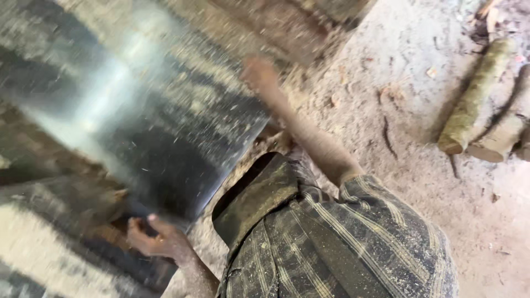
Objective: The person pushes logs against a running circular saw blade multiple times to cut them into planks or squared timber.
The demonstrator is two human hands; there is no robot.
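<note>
Gripping the near edge of a big metal sheet (138, 110), the left hand (154, 238) has its fingers curled up around the rim at the sheet's lower corner, closed on it. The sheet is dark, shiny and dusted all over with sawdust; it fills the upper left of the view and is blurred. The right hand (258, 73) reaches out along the sheet's far right edge and lies against it, but blur hides whether its fingers are closed or spread. Both arms come from a striped shirt (342, 243), also flecked with sawdust. Under the sheet at the left lies more striped, dusty stuff too smeared to tell. To the right, well apart from the hands, two short logs (480, 105) lie side by side on the sandy ground (397, 72).
</note>
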